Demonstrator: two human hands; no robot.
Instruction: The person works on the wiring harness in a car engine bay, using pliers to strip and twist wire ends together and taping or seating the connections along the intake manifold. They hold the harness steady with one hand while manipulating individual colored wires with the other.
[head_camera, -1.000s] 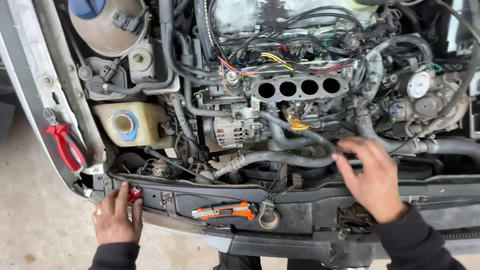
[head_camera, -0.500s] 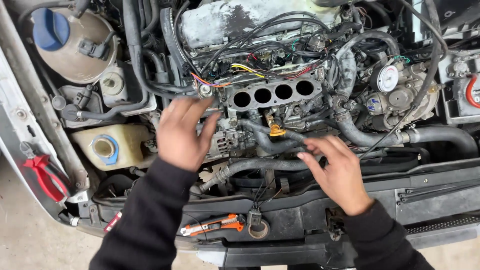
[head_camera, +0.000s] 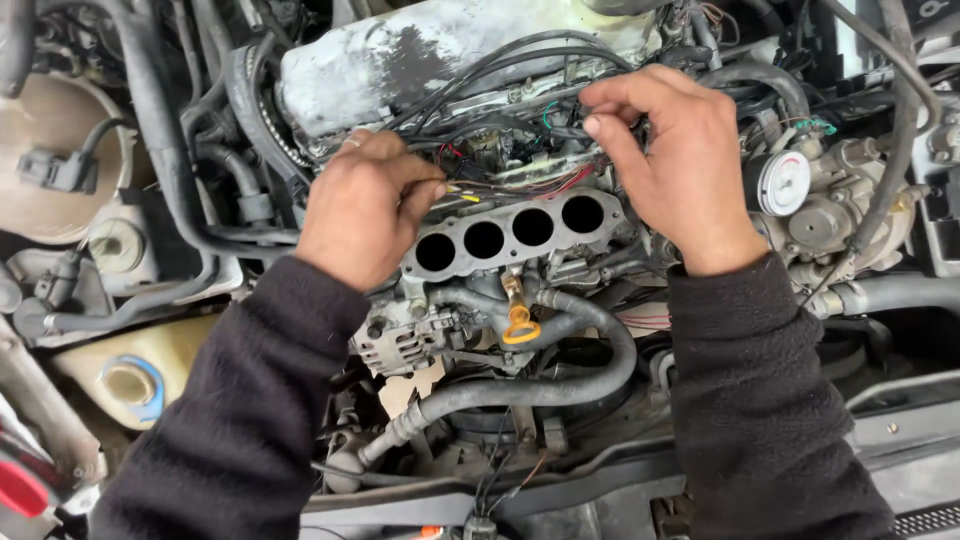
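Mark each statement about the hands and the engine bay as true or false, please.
1. Both hands are over the wires just behind the manifold flange with four round ports. True.
2. The left hand holds red pliers. False: no tool shows in it; its fingertips are at the thin wires.
3. The right hand pinches black wiring. True.
4. The yellow dipstick handle lies behind the flange. False: it sits in front of it, towards the person.
5. The round white gauge-like part is beside the left hand. False: it is next to the right hand.

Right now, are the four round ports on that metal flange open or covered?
Open: all four holes in the flange show dark and uncovered, between both hands.
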